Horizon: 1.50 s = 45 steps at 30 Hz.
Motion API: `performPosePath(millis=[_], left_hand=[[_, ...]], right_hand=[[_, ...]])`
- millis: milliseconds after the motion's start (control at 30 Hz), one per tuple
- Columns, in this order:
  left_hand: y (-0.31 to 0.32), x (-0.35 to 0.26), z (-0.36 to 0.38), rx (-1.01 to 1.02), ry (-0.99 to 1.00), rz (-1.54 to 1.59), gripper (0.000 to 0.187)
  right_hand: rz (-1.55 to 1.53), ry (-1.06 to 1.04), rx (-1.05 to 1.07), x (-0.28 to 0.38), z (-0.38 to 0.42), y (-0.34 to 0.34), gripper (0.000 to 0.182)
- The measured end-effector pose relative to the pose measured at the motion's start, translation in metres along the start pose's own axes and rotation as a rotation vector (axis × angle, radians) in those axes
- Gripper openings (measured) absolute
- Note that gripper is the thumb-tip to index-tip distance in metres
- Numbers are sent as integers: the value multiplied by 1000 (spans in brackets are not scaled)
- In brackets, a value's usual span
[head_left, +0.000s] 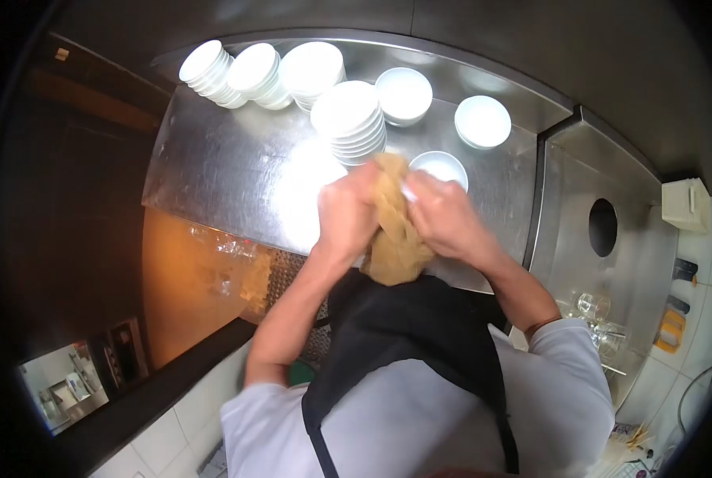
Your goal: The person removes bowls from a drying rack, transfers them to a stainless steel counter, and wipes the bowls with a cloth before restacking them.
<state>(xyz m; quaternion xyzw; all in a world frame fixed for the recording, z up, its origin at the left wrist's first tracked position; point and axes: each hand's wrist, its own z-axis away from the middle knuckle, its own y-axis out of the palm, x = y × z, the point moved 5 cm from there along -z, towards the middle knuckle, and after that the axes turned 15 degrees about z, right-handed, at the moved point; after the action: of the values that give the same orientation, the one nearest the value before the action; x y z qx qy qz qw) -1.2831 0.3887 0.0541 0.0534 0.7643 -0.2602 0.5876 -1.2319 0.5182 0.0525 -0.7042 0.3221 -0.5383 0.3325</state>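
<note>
A tan cloth [394, 231] hangs bunched between my two hands, in front of my black apron [411, 327]. My left hand [348, 213] is closed round its left side, and my right hand [450, 213] grips it from the right. A small white patch shows by the right fingers, and the hands are slightly blurred. Just beyond them a white bowl [439, 169] is partly covered by my right hand. Close past the cloth's top stands a tall stack of white bowls [348, 119] on the steel counter [228, 163].
More stacked white bowls [252, 73] line the counter's back left. Single-looking white bowls [483, 122] stand farther right. A steel basin with a dark round hole [603, 228] lies to the right, with glassware [593, 307] near its front. A white box [685, 205] hangs on the right wall.
</note>
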Motion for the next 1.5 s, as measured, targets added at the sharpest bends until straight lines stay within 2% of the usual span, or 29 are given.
performPosePath(millis=[33,67,167,200,233,300,333,433,467,500,567,600,667,700,767,800,867,900,967,1000,1067,1100,1167,1200,1267,1367,1400,1500], left_hand=[[-2,10,0,-121,-56,195,33],[2,30,9,-386,2,422,32],[22,71,34,-785,-154,759,29],[8,62,27,-510,-124,508,27],[-4,51,23,-267,-29,268,26],[-12,36,14,179,-48,-144,25],[-4,15,12,295,140,-413,27],[-2,10,12,-120,125,145,24],[14,40,28,-386,-21,524,30],[32,65,44,-546,-153,591,41],[55,75,46,-391,-251,696,44],[59,68,49,-206,-372,741,41],[44,45,60,176,-593,811,37],[29,45,66,220,-543,819,36],[-11,49,76,28,-344,833,35],[-26,45,75,-12,-234,738,34],[-39,28,71,4,122,211,36],[-54,36,62,123,138,211,38],[-63,47,59,130,11,402,39],[-59,56,68,17,-134,593,39],[-48,73,85,-215,-419,971,37],[-45,74,86,-224,-397,1019,36],[-40,76,90,-242,-365,1113,34],[-40,74,88,-181,-252,960,34],[-39,69,79,-54,-23,641,35],[-34,93,89,-331,-527,1269,39],[-43,100,87,-257,-293,890,41],[-39,122,94,-280,-290,973,39]], right_hand=[[-35,41,-159,5,-2,-11,33],[-52,-4,-314,9,-3,-12,34],[-249,55,-432,-6,2,18,42],[-206,53,-353,-8,6,18,45],[-104,76,-129,-9,6,17,44],[92,136,306,-9,11,10,43],[141,78,285,-11,14,22,41],[-44,49,-160,-12,22,18,40],[-172,85,-369,-13,21,11,38],[-149,95,-446,-20,17,10,38],[-102,124,-593,-36,18,11,37],[-143,357,-399,-45,19,6,33],[141,496,-147,-71,16,-9,32],[278,565,-27,-86,16,-14,31],[331,510,44,-105,19,-12,33],[358,483,80,-108,19,-10,34],[411,491,118,-110,17,-6,33],[437,491,134,-111,13,-5,33],[447,391,175,-120,7,-1,37],[452,341,196,-123,2,1,38],[371,453,284,-120,-20,-18,42],[330,506,331,-121,-32,-24,45],[308,432,19,-141,-71,-24,45],[315,363,-158,-157,-88,-9,44],[427,439,-34,-176,-119,24,35],[378,383,-165,-192,-135,47,28],[410,357,-207,-183,-135,44,23],[445,281,-205,-174,-135,37,23]])
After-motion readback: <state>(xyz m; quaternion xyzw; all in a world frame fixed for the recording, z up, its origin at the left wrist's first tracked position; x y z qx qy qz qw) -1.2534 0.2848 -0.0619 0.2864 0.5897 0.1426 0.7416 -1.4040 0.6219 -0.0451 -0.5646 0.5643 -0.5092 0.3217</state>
